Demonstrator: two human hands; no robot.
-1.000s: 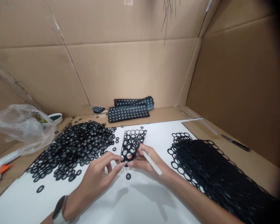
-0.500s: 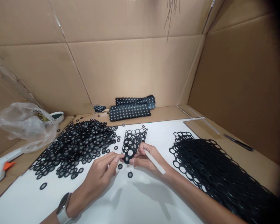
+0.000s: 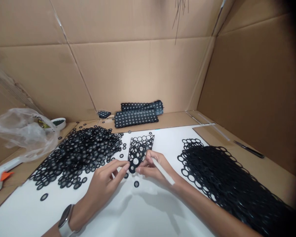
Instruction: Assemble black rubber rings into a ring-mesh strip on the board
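Over the tabletop's middle, the right fingers pinch a black ring mesh and white stick; the left fingers nearly meet at the mesh's edge, hold unclear, with some rings apparently filled, others open.

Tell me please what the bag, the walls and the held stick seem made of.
The bag looks like glossy plastic: see-through, crumpled. The walls look like matt brown cardboard, with straight creases. The stick looks smooth, perhaps plastic; its plain white surface leaves this open.

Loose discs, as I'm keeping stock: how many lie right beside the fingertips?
2: a whole disc in front of the mesh; a partly hidden disc at the left hand's fingertips. Hands may hide more.
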